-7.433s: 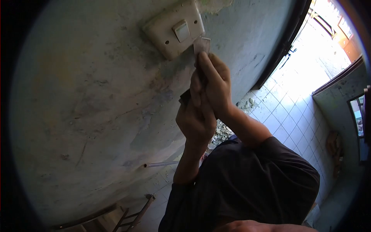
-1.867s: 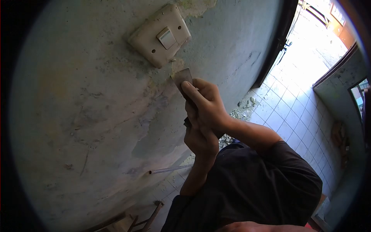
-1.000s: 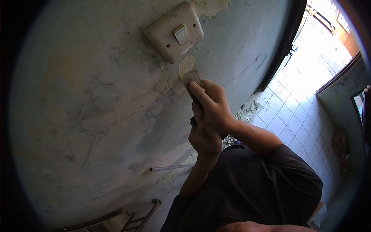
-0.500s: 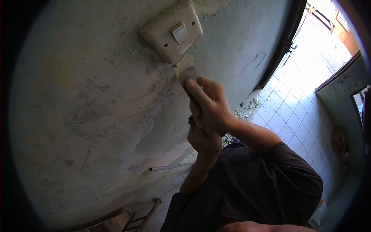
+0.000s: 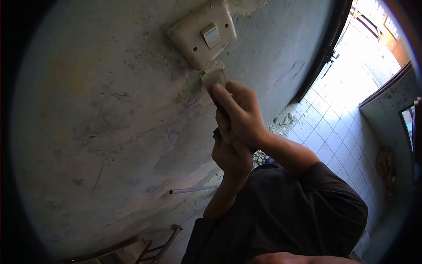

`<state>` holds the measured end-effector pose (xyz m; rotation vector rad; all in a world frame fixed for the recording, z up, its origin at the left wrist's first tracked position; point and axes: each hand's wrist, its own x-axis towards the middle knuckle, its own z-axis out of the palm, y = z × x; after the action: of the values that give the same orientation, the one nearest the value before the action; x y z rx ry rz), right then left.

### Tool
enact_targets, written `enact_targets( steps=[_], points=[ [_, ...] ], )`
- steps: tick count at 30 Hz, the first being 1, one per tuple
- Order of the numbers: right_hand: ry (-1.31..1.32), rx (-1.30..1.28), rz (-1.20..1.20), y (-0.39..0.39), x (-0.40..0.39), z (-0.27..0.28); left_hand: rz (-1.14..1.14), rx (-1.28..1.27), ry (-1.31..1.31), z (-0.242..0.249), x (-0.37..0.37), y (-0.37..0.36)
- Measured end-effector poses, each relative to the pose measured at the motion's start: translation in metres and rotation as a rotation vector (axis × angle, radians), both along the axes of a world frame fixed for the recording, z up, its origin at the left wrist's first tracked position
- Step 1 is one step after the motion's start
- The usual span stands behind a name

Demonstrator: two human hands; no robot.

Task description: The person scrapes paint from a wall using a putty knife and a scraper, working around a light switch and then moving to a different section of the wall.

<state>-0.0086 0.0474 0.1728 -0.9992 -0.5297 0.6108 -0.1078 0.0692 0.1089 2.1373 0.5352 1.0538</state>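
Observation:
A scraper [image 5: 214,78] with a flat, light blade has its edge at the wall [image 5: 132,145], just below a square light switch [image 5: 203,35]. My right hand [image 5: 244,112] is closed around the scraper, its thumb lying along the blade. Lower down, my left hand [image 5: 232,156] is closed too, pressed against the underside of my right hand. A dark piece, seemingly the scraper's handle, shows between the hands; most of it is hidden by the fingers. Patchy, flaking paint surrounds the switch plate.
A pipe [image 5: 191,190] sticks out from the lower wall. Paint flakes [image 5: 285,119] lie along the base of the wall on the tiled floor [image 5: 327,132]. A wooden piece of furniture [image 5: 158,248] stands at bottom left. The bright doorway [image 5: 351,57] is at upper right.
The scraper and both hands have shifted slightly; the blade now sits a little higher, nearer the switch plate. The switch appears slightly farther up and right in view.

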Motion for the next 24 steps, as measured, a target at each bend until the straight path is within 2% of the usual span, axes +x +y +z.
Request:
enact_targets(
  steps=[1, 3, 4, 6, 8, 11, 13, 14, 16, 18, 19, 22, 24],
  points=[
    [-0.026, -0.028, -0.006, -0.001, -0.003, -0.004, 0.001, 0.000, 0.001, -0.003, 0.000, -0.004],
    [-0.041, -0.032, 0.017, -0.001, -0.006, -0.010, 0.113, 0.022, -0.220, -0.008, 0.008, -0.014],
    [-0.045, -0.041, 0.039, 0.000, -0.006, -0.011, 0.110, 0.027, -0.224, -0.005, 0.011, -0.008],
    [-0.033, -0.018, 0.030, 0.003, -0.002, -0.004, 0.031, 0.042, -0.197, -0.001, 0.007, -0.003],
    [-0.038, 0.013, 0.023, 0.003, -0.002, -0.004, 0.047, 0.036, -0.167, -0.003, 0.003, -0.006],
    [-0.114, -0.069, 0.040, 0.001, -0.004, -0.013, 0.080, 0.025, -0.179, -0.010, 0.003, -0.011],
    [-0.187, -0.070, -0.029, 0.006, -0.004, -0.012, 0.100, 0.005, -0.207, -0.009, 0.008, -0.007],
    [-0.176, -0.079, -0.026, 0.005, -0.008, -0.011, 0.080, 0.036, -0.182, -0.007, 0.004, -0.002],
    [0.008, -0.061, 0.050, 0.003, -0.011, 0.002, 0.056, 0.063, -0.152, -0.010, -0.002, -0.002],
    [-0.064, -0.063, 0.021, 0.004, -0.016, -0.009, 0.080, 0.038, -0.139, -0.016, -0.007, -0.005],
    [-0.145, -0.055, -0.004, 0.006, -0.016, -0.010, 0.080, 0.045, -0.148, -0.014, -0.007, -0.004],
    [-0.112, -0.001, -0.007, 0.011, -0.018, 0.012, 0.108, 0.040, -0.132, 0.000, -0.008, -0.002],
    [-0.109, -0.006, -0.007, 0.011, -0.018, 0.015, 0.090, -0.075, -0.097, 0.014, -0.009, 0.005]
  ],
)
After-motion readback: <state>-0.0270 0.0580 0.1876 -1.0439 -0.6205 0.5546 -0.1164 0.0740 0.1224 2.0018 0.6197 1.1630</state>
